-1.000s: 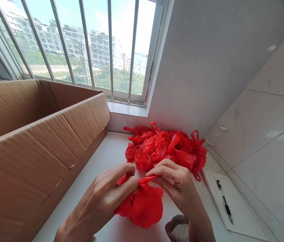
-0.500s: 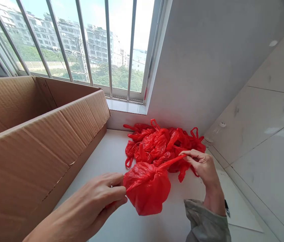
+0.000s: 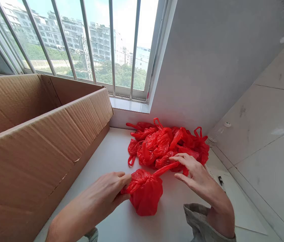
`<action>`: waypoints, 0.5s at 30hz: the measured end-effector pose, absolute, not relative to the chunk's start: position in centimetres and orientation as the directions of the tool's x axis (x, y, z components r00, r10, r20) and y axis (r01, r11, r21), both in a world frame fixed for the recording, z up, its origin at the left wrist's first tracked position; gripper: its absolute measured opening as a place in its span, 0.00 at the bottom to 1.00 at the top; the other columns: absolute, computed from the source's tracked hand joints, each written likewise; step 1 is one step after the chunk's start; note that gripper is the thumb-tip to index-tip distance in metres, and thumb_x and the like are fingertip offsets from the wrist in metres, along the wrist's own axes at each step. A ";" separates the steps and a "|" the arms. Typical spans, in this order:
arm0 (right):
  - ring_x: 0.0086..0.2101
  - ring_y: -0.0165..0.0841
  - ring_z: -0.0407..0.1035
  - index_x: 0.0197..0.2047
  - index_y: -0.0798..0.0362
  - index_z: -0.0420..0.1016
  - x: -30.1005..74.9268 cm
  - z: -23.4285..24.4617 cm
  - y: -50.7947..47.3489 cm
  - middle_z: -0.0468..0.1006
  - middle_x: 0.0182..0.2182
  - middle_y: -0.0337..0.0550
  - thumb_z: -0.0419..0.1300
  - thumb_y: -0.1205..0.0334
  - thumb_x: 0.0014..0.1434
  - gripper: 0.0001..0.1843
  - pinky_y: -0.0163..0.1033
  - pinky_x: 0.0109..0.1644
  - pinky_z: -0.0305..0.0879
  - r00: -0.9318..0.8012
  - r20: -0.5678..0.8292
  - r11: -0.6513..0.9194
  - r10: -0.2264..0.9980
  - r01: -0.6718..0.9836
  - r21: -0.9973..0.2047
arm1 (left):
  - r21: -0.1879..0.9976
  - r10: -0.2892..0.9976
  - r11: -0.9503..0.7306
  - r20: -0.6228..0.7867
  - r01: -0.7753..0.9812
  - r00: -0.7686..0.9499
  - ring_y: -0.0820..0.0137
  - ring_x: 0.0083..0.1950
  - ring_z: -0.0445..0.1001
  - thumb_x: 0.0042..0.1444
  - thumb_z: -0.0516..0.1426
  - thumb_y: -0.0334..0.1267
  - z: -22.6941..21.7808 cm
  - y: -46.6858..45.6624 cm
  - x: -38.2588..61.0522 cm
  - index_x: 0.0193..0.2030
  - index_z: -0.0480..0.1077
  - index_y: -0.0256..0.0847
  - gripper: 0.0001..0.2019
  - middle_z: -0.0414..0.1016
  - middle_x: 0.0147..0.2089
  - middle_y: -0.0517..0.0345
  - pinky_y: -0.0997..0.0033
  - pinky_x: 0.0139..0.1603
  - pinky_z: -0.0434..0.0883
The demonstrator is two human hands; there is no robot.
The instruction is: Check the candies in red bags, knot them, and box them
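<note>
A knotted red plastic bag with something bulky inside is at the front of the white table. My left hand grips the bag's left handle between thumb and fingers. The other handle sticks out from the knot towards my right hand, whose thumb and fingers are spread around its end without pinching it. Right behind, a heap of red plastic bags lies against the wall, several with loop handles standing up. What the bags contain is hidden.
On the left stands a large open cardboard box, its near wall rising beside my left arm. A barred window is behind it. To the right lie a black pen, a white sheet and a clear bottle.
My right hand has let go of the bag's right handle and opened. The bag has shifted slightly, and its left handle now shows in my left hand. The view has shifted a little.
</note>
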State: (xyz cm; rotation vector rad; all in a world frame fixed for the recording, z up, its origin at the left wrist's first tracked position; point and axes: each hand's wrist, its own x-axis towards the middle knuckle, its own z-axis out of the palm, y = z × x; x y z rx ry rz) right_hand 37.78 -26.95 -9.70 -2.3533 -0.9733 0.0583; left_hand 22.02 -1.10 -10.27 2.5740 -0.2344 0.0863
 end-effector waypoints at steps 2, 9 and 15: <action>0.62 0.38 0.60 0.58 0.40 0.73 35.8 -8.8 -25.6 0.69 0.60 0.41 0.61 0.62 0.59 0.23 0.46 0.65 0.59 0.670 0.138 -0.521 0.730 0.675 -0.522 | 0.525 -0.164 -0.833 0.068 -0.175 0.984 0.71 0.33 0.65 0.69 0.52 0.39 -10.3 -1.3 21.8 0.34 0.60 0.43 0.11 0.67 0.32 0.65 0.72 0.33 0.56; 0.51 0.44 0.71 0.58 0.45 0.75 33.3 -12.0 -20.1 0.76 0.51 0.47 0.59 0.73 0.54 0.28 0.50 0.57 0.68 0.567 -0.118 -0.569 0.815 0.746 -0.347 | 0.438 -0.100 -0.892 0.048 -0.111 0.994 0.70 0.33 0.69 0.67 0.57 0.35 -8.4 -2.1 20.2 0.36 0.62 0.43 0.08 0.70 0.34 0.65 0.70 0.34 0.59; 0.43 0.41 0.78 0.45 0.45 0.81 34.1 -15.2 -21.1 0.83 0.43 0.45 0.54 0.75 0.53 0.23 0.39 0.48 0.74 0.430 0.073 -0.384 0.900 0.860 -0.336 | 0.309 0.092 -0.944 0.589 -0.118 0.803 0.69 0.34 0.72 0.65 0.57 0.33 -7.6 -0.8 12.7 0.38 0.67 0.44 0.04 0.71 0.33 0.62 0.71 0.36 0.70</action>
